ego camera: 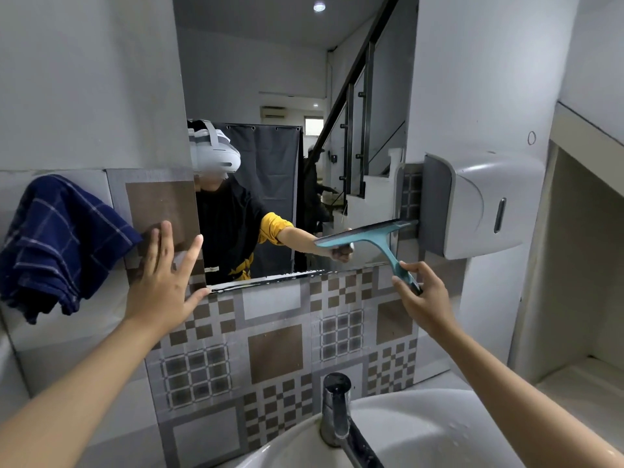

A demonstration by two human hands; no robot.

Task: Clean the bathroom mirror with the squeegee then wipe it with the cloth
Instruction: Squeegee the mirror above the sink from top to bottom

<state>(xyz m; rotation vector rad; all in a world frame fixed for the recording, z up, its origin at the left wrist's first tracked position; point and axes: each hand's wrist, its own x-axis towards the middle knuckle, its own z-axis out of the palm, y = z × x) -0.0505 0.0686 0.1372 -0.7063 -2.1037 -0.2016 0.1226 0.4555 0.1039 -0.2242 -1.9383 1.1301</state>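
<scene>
The bathroom mirror [270, 79] hangs on the wall above the patterned tiles. My right hand [423, 298] grips the handle of a teal squeegee [374, 236], whose blade lies tilted against the mirror's lower right part, close to the bottom edge. My left hand [165, 282] presses flat with spread fingers on the tiled wall at the mirror's lower left corner. A dark blue checked cloth [57, 244] hangs on the wall to the left of that hand, apart from it.
A grey paper towel dispenser [479, 204] juts out right beside the mirror's right edge, touching the squeegee blade's end. A chrome tap [337, 413] and white sink [422, 434] lie below. A recessed shelf niche [580, 298] is at far right.
</scene>
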